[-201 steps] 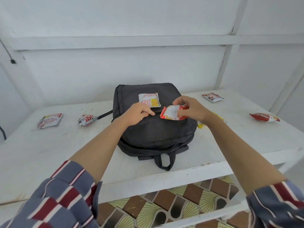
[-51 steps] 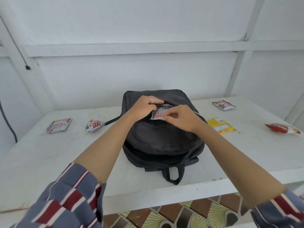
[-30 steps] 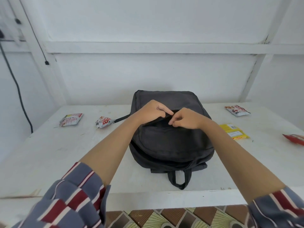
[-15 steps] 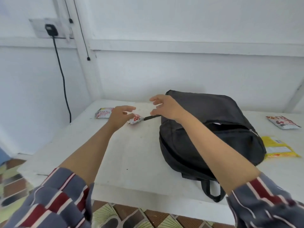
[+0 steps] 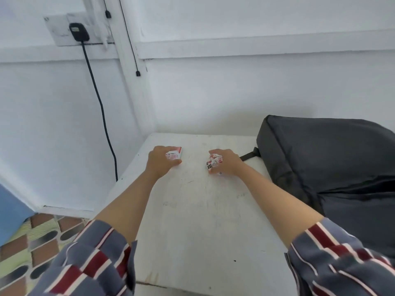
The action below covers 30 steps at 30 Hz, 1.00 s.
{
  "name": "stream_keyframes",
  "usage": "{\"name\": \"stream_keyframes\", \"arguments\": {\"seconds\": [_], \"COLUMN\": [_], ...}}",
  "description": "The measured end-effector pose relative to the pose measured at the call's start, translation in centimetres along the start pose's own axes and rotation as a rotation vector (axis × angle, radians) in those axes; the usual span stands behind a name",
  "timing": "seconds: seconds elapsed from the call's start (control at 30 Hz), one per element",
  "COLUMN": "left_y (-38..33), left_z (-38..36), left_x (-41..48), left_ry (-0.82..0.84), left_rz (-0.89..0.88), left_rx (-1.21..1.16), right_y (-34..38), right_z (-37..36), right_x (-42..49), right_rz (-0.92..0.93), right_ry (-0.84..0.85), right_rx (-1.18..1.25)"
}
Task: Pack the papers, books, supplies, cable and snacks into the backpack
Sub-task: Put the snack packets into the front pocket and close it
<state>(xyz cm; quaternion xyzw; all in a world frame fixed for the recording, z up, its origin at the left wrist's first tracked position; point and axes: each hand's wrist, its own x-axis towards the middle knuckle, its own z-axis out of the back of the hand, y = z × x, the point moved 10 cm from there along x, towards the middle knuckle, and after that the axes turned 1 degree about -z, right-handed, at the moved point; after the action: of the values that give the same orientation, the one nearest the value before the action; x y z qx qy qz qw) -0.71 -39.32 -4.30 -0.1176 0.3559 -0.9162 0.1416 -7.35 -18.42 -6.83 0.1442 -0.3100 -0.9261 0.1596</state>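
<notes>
Snack pickup: fingers of your left hand (image 5: 162, 162) grasp a flat red-and-white snack packet (image 5: 175, 152), your right hand (image 5: 227, 162) a crumpled snack wrapper (image 5: 213, 163), far-left on the white desk (image 5: 203, 210); next, both likely need carrying right into the dark fabric backpack (image 5: 320, 163).

White-painted worktop (image 5: 192, 231), surface scuffed and marked with small dark specks, set into a corner of the room. Walls (image 5: 213, 92) behind and to the left of the worktop are white, evenly lit by soft daylight. A horizontal rail (image 5: 256, 47) runs along the wall above the worktop; an upright post (image 5: 128, 82) rises above its far left corner. Left of that post is a socket plate (image 5: 57, 28) with a black plug (image 5: 78, 32) and a thick black lead (image 5: 100, 103) hanging down beside the worktop. A thin black wire (image 5: 130, 39) runs down the post. The floor (image 5: 42, 236) below the worktop's left edge has patterned brown and yellow-green tiles; a blue surface (image 5: 10, 210) lies at the far left, nature unclear.
</notes>
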Motion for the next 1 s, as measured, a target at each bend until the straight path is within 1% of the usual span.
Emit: {"name": "stream_keyframes", "arguments": {"seconds": [0.13,0.2,0.4,0.57,0.67,0.8,0.9,1.0], "left_y": [2.1,2.5,1.9,-1.1,-5.0,-13.5,-20.4,-26.3], "left_z": [-1.7,-2.2,-2.5,-1.5,-1.6,-2.1,-3.6,-5.9], "left_x": [2.3,3.1,3.5,3.7,3.6,2.3,0.1,-2.7], "left_ry": [0.079,0.085,0.022,-0.036,-0.061,-0.085,-0.055,-0.009], "left_rz": [0.060,0.078,0.040,-0.002,-0.061,-0.220,-0.348,-0.476], "left_rx": [0.085,0.101,0.098,-0.019,-0.089,-0.219,-0.268,-0.257], "right_y": [0.0,0.1,0.4,1.6,3.0,3.3,0.9,-3.1], "right_z": [-0.5,-0.3,0.0,2.4,5.7,12.2,17.3,21.8], "right_x": [0.8,1.0,1.2,0.2,-1.2,-4.7,-8.1,-11.7], "right_rz": [0.005,0.010,0.024,0.041,0.098,0.148,0.113,0.071], "right_ry": [0.024,0.011,0.023,-0.010,-0.071,-0.175,-0.238,-0.276], "right_rx": [-0.031,-0.034,-0.039,0.072,0.107,0.131,0.123,0.122]}}
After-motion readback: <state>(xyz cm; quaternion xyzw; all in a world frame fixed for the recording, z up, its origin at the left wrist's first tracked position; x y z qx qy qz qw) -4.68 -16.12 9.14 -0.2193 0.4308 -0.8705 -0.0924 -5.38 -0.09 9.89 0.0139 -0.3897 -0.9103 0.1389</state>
